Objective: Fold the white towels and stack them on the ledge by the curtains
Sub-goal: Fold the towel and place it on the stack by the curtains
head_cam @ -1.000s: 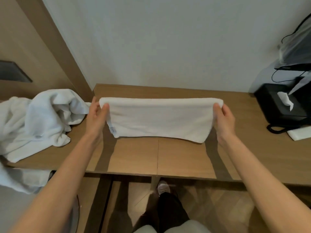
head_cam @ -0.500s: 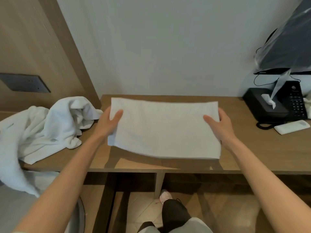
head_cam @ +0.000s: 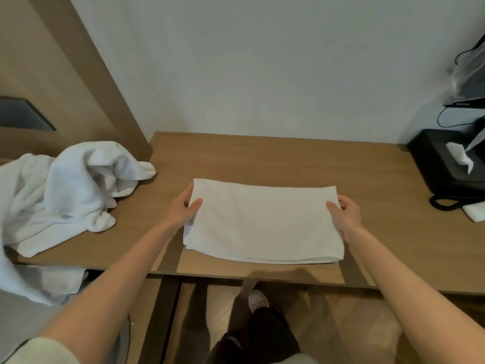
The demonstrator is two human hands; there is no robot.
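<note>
Folded towel [head_cam: 262,222] lies flat on the bench [head_cam: 288,153]; left hand [head_cam: 183,210] and right hand [head_cam: 343,214] pinch its ends, fingers apparently tucked beneath.

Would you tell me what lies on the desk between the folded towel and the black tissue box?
Only the right hand gripping the folded towel, then bare desk up to the black tissue box, in the head view.
</note>
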